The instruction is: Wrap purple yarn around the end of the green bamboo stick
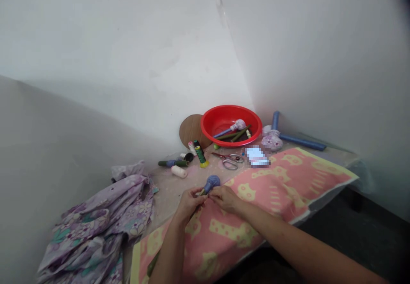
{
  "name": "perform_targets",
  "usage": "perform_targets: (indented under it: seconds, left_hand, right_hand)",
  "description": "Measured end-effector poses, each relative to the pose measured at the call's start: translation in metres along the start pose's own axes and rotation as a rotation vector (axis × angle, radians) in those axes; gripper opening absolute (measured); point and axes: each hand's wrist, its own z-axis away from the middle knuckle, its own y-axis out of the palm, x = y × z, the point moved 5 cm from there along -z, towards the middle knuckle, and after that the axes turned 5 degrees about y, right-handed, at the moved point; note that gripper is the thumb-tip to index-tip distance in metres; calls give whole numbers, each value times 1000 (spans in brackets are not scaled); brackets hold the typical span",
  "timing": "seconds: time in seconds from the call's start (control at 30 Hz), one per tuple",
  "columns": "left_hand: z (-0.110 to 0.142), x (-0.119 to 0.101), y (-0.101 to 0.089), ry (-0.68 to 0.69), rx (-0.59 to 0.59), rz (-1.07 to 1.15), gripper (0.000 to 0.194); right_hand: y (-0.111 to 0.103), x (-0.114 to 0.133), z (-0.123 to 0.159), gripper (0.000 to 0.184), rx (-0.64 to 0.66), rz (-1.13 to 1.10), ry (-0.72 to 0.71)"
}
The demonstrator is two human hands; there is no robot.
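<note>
A green stick (153, 265) runs from the lower left under my left forearm up to a round head wrapped in blue material (212, 182). My left hand (189, 203) is closed around the stick just below that head. Close against the neck of the head, my right hand (224, 197) has its fingers pinched together; whatever is between them is too small to make out. Both hands are over a pink and yellow patterned cloth (246, 228) at the table's front.
A red basin (205, 132) holding sticks stands at the back by a cardboard disc (188, 131). Scissors (229, 163), thread spools (200, 156) and a blurred bright rectangle (257, 156) lie before it. Floral fabric (105, 228) is heaped left; blue-wrapped pieces (303, 141) lie right.
</note>
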Motion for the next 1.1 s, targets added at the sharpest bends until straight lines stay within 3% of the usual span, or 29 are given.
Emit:
perform_targets:
  seconds: [0.23,0.47,0.7,0.93,1.1]
  left_hand:
    - [-2,1,1,31,6,-132,44]
    - [2,3,-9,21,-97,-759,37]
    - [13,-8,7,95,-19,-1058,31]
    - [19,-12,11,128,39,-1035,27]
    - [25,-13,12,204,124,-864,30]
  right_hand:
    - [-4,2,3,22,-24,0,-6]
    - [-5,6,4,19,-30,79,-48]
    - [-6,8,2,20,-75,185,-101]
    - [-10,1,-1,22,-108,107,-46]
    - [-8,-9,-6,21,-18,-86,21]
